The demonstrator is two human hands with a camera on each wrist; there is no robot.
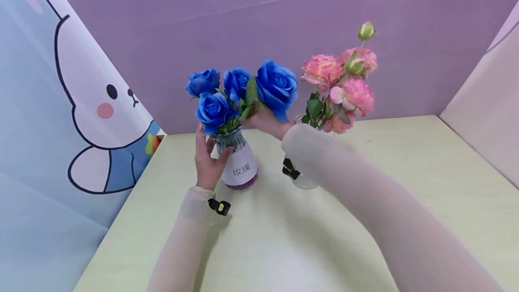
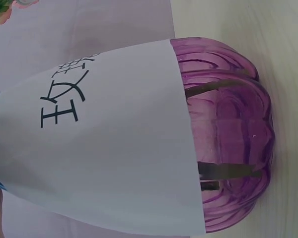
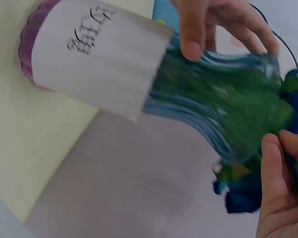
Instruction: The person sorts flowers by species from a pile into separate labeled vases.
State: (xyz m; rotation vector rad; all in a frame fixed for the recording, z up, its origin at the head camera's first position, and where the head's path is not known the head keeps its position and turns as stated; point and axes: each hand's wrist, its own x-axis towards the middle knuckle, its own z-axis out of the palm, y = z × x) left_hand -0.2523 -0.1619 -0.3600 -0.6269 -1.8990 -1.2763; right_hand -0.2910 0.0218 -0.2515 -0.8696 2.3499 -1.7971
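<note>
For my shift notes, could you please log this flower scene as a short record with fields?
Left hand: grips the neck of the labelled vase
Right hand: holds a blue rose by its stem at the vase mouth
Blue roses in vase: three
Second vase: clear, behind the right sleeve, holds pink flowers
Surface: pale table

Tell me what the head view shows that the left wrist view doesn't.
Only the head view shows both hands: the left hand holding the vase at its neck, the right hand at the blue roses, and the pink flowers behind. Only the left wrist view shows the vase's purple base close up, with stems inside. Both show the white label and the table.
</note>
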